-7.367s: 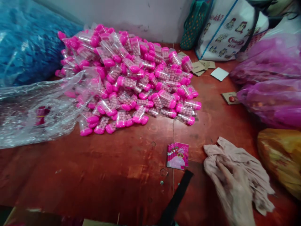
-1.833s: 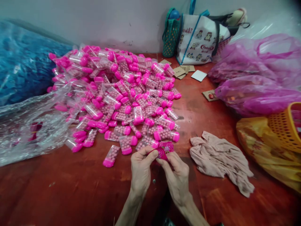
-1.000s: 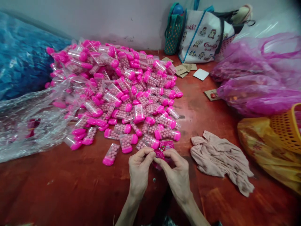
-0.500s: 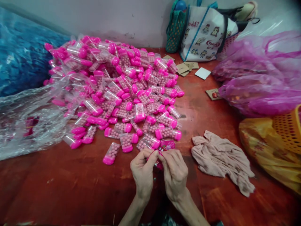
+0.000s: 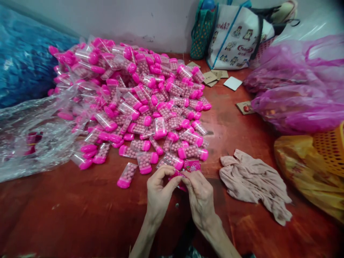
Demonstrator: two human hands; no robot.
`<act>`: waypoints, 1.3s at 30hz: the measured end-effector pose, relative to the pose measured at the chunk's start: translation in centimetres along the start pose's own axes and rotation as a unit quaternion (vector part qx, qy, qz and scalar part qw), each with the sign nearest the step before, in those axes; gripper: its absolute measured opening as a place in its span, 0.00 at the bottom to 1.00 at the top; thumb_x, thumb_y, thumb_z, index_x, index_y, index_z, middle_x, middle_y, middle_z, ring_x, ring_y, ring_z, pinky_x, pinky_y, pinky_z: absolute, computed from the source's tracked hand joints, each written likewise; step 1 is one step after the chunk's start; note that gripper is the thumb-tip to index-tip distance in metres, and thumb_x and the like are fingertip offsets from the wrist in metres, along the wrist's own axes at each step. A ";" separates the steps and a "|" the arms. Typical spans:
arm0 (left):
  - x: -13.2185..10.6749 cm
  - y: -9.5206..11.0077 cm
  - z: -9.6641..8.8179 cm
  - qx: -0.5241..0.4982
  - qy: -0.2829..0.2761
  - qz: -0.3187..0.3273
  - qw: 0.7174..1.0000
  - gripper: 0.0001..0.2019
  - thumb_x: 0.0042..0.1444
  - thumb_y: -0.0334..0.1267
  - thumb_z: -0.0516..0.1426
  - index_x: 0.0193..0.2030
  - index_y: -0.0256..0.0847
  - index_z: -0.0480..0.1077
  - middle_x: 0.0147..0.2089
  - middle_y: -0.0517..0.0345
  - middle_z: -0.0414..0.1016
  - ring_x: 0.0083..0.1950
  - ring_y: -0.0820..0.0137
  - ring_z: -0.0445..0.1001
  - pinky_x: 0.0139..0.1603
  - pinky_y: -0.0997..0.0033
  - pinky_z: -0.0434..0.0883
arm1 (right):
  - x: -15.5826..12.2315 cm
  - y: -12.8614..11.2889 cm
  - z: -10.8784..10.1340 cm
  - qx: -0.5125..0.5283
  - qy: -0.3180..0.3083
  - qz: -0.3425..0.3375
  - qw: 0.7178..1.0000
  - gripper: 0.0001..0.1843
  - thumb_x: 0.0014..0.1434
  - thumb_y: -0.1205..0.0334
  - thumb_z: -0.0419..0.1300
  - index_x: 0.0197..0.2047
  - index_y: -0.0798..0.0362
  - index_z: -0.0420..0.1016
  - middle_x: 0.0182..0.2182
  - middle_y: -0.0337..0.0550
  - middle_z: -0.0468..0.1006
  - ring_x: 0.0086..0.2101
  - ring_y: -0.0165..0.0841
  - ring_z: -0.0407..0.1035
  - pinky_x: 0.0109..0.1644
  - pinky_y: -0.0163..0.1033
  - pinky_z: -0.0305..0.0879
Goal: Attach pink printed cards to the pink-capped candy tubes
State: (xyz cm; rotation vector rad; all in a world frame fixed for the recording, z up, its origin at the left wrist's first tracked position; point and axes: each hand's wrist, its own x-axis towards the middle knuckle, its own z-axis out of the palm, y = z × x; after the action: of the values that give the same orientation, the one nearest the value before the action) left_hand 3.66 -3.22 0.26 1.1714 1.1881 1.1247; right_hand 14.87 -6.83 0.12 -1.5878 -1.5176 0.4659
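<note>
My left hand (image 5: pixel 158 191) and my right hand (image 5: pixel 201 195) meet just in front of the candy pile. Both are closed, thumbs and fingertips pinching a small pink printed label (image 5: pixel 176 174), mostly covered by the fingers. Just beyond my right fingers shows a pink printed piece (image 5: pixel 192 165) with a cherry-like picture; whether it joins the held label I cannot tell. Clear flat candy containers (image 5: pixel 190 137) with pink caps and round pink candies form a large heap. One candy container (image 5: pixel 127 175) lies apart, left of my left hand.
A crumpled beige cloth (image 5: pixel 254 182) lies right of my hands. Farther right are a yellow bag (image 5: pixel 298 168), an orange basket (image 5: pixel 328 150) and a pink plastic bag (image 5: pixel 298 96). Clear plastic (image 5: pixel 32 143) and a blue bag (image 5: pixel 24 61) lie left. A white tote (image 5: pixel 233 39) stands behind.
My left hand has shifted slightly left, its index finger more arched and its thumb pointing toward my right fingertips. More of the pink label shows between the hands.
</note>
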 end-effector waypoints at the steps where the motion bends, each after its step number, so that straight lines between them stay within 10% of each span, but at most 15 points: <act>1: 0.1 0.0 -0.2 -0.006 -0.019 -0.007 1.000 0.03 0.45 0.29 0.61 0.24 0.38 0.71 0.31 0.57 0.72 0.35 0.69 0.71 0.36 0.72 0.68 | 0.0 0.1 0.0 0.001 0.000 -0.008 1.000 0.10 0.62 0.66 0.51 0.39 0.57 0.73 0.25 0.44 0.73 0.28 0.33 0.65 0.30 0.37 0.63; 7: 0.1 0.3 -0.3 -0.121 0.006 -0.045 0.992 0.04 0.46 0.30 0.60 0.23 0.37 0.74 0.31 0.53 0.75 0.36 0.66 0.72 0.40 0.67 0.69 | -0.1 -0.5 0.0 0.044 -0.007 -0.007 0.999 0.13 0.61 0.62 0.53 0.28 0.55 0.74 0.20 0.39 0.71 0.22 0.29 0.63 0.26 0.34 0.60; 16: 2.0 0.4 -3.2 -0.230 0.241 -0.116 0.936 0.08 0.31 0.32 0.67 0.21 0.36 0.74 0.23 0.62 0.74 0.26 0.77 0.71 0.30 0.80 0.69 | 1.9 0.1 0.5 -0.112 -0.025 -0.012 0.993 0.08 0.60 0.65 0.53 0.38 0.55 0.73 0.30 0.46 0.73 0.33 0.36 0.64 0.38 0.42 0.63; 24: 2.4 0.2 -4.4 -0.239 0.274 -0.100 0.926 0.10 0.32 0.28 0.67 0.25 0.36 0.75 0.26 0.62 0.75 0.28 0.79 0.72 0.31 0.82 0.70 | 1.1 -1.2 2.6 -0.232 -0.086 0.021 0.969 0.08 0.59 0.65 0.53 0.39 0.56 0.72 0.34 0.52 0.70 0.36 0.42 0.61 0.38 0.48 0.65; 33: 2.3 0.1 -5.0 -0.280 0.241 -0.143 0.918 0.09 0.34 0.29 0.66 0.26 0.35 0.74 0.26 0.59 0.76 0.28 0.77 0.73 0.31 0.79 0.72 | -0.8 -2.1 2.9 -0.245 -0.181 -0.103 0.947 0.21 0.55 0.77 0.49 0.51 0.55 0.68 0.40 0.54 0.73 0.42 0.45 0.68 0.40 0.47 0.69; 39: 2.6 0.1 -5.1 -0.324 0.207 -0.194 0.902 0.09 0.34 0.28 0.66 0.27 0.34 0.74 0.26 0.59 0.76 0.26 0.76 0.73 0.28 0.80 0.72 | -1.9 -1.6 1.4 -0.190 -0.219 -0.158 0.944 0.30 0.54 0.75 0.48 0.61 0.58 0.55 0.59 0.54 0.59 0.59 0.47 0.49 0.54 0.51 0.63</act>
State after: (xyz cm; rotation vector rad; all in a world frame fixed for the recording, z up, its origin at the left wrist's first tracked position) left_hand -1.33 -0.37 0.13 0.1722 1.1526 1.3409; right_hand 12.42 -8.38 0.00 -1.5421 -2.2719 0.3722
